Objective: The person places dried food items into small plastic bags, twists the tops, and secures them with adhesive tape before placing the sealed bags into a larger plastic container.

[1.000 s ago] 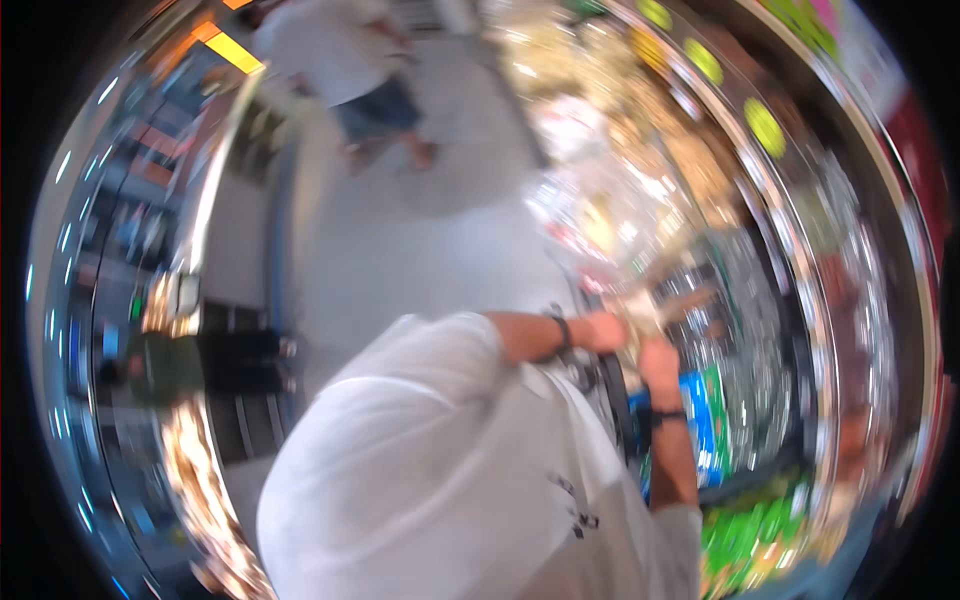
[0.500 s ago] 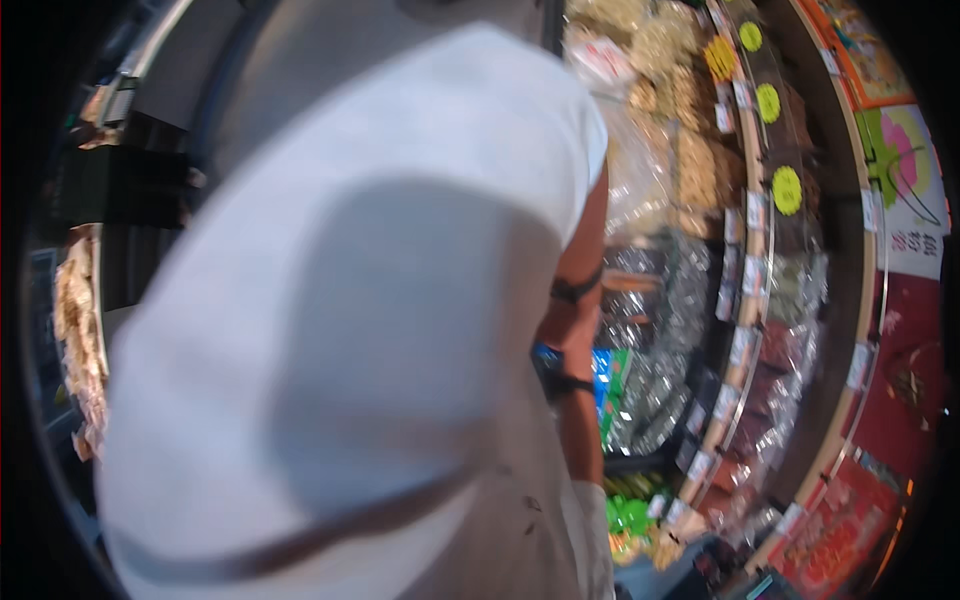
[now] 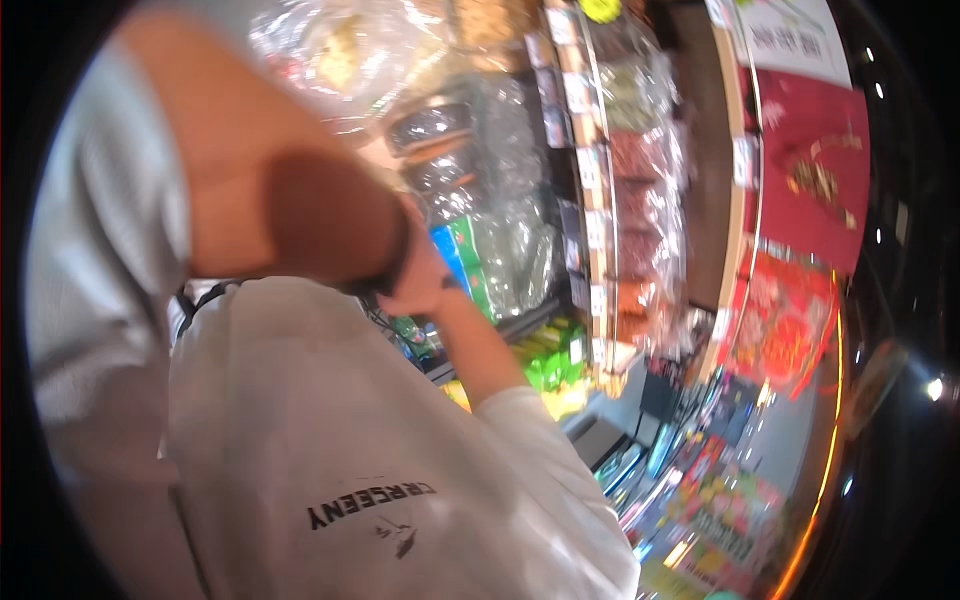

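Observation:
Across the left side my left arm reaches in from the upper left, a dark shadow on its forearm and a dark band at the wrist. My left hand (image 3: 401, 300) and my right hand (image 3: 424, 262) overlap just below a shelf of packaged goods. Blur and the overlap hide the fingers, so I cannot make out what either holds. A dark band also circles my right wrist, whose arm comes up from the lower right. Beside the hands stands a blue and green packet (image 3: 462, 262). Beyond it lie clear-wrapped packages (image 3: 515, 190) and a clear plastic bag (image 3: 340, 60) with pale yellow contents.
Price-tagged shelf edges (image 3: 590, 180) run down the right of the hands. Reddish bagged goods (image 3: 645, 230) fill the shelf behind. Bright green packs (image 3: 552, 365) sit lower down. Red boxes (image 3: 785, 320) stand farther right, and my pale shirt (image 3: 300, 400) fills the lower left.
The view has swung right and down along the shelves. My left arm, earlier mostly behind the pale sleeve, now shows its forearm, and both wrists meet nearer the middle.

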Demonstrator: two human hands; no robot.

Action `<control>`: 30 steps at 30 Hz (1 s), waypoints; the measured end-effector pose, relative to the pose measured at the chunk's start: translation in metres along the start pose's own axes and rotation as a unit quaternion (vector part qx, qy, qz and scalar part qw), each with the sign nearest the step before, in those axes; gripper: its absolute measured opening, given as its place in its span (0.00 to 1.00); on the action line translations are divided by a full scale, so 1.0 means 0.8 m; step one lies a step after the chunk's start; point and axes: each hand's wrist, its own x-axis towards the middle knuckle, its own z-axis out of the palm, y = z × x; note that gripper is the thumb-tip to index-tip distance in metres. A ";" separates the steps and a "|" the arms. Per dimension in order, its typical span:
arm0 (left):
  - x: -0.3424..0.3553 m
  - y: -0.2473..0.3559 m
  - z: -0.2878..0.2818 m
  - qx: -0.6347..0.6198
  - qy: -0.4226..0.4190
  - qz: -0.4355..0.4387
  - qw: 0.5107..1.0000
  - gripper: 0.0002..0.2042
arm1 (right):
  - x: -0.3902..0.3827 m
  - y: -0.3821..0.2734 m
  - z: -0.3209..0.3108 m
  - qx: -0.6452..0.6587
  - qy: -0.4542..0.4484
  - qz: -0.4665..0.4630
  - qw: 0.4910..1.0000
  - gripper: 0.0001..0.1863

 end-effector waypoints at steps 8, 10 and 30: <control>0.130 -0.255 0.117 0.159 0.263 -0.331 0.892 0.15 | 0.022 0.047 0.057 -0.018 0.094 -0.015 0.995 0.28; 0.123 -0.286 0.129 0.081 0.258 -0.365 0.891 0.16 | 0.018 0.043 0.060 0.042 0.093 -0.044 0.994 0.22; 0.047 -0.361 0.073 -0.091 0.249 -0.364 0.893 0.11 | -0.002 -0.006 0.064 -0.308 0.085 0.248 0.914 0.15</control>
